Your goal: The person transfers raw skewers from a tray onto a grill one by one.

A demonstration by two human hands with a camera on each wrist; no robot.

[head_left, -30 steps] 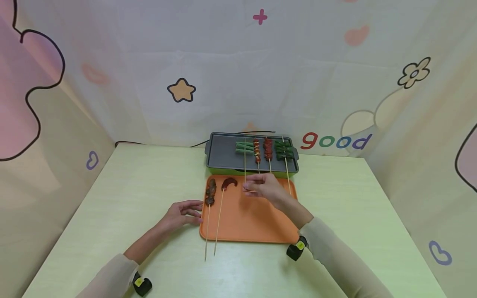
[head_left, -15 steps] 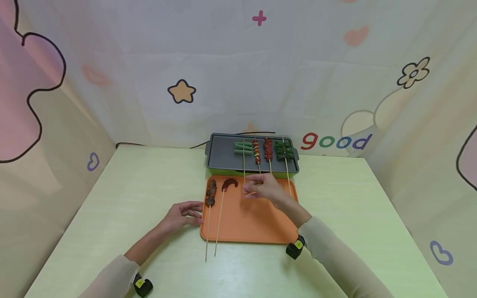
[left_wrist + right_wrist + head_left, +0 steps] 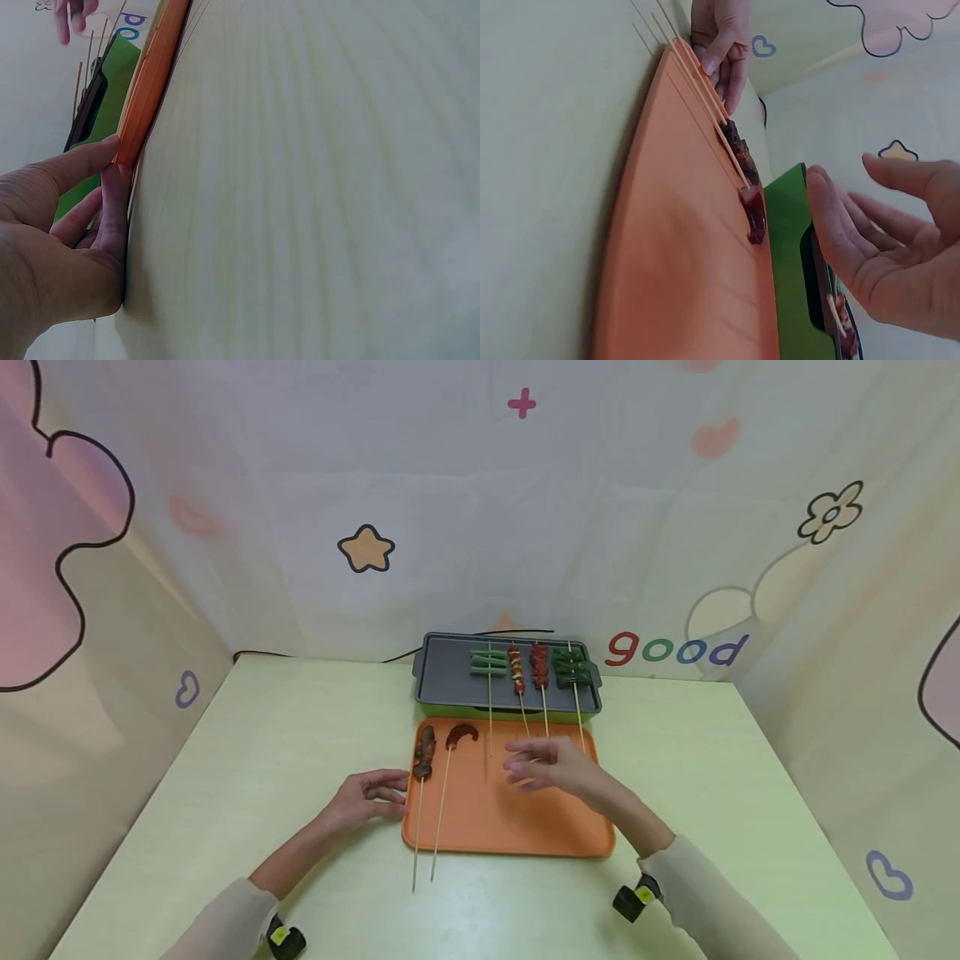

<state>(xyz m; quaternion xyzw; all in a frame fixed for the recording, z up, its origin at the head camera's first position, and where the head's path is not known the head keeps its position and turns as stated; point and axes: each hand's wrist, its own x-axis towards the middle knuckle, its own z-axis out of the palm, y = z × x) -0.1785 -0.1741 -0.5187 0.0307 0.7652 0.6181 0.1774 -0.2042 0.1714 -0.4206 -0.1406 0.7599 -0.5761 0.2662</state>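
Observation:
My right hand (image 3: pixel 553 766), its fingers loosely spread and holding nothing, hovers over the orange tray (image 3: pixel 517 831). Just beyond it lies a green-vegetable skewer (image 3: pixel 487 662) on the dark grill plate (image 3: pixel 446 672), its stick reaching out over the tray. To that skewer's right sit a small banded red-and-yellow skewer (image 3: pixel 517 670), a red meat skewer (image 3: pixel 540 667) and a dark green leafy skewer (image 3: pixel 572 668). On the tray's left are a brown chunky skewer (image 3: pixel 423 753) and a curled dark red skewer (image 3: pixel 461 735). My left hand (image 3: pixel 370 797) touches the tray's left edge with relaxed fingers and thumb.
The grill's green body (image 3: pixel 791 217) stands right behind the tray. Both tray skewers' sticks overhang its front rim. A black cord (image 3: pixel 401 654) runs along the table's back edge, below a patterned curtain (image 3: pixel 450 527). Pale tabletop (image 3: pixel 300 718) surrounds the tray.
My right hand has let go of the green-vegetable skewer's stick and drawn back towards me and slightly right. That skewer now lies on the grill. The left hand has stayed at the tray's edge.

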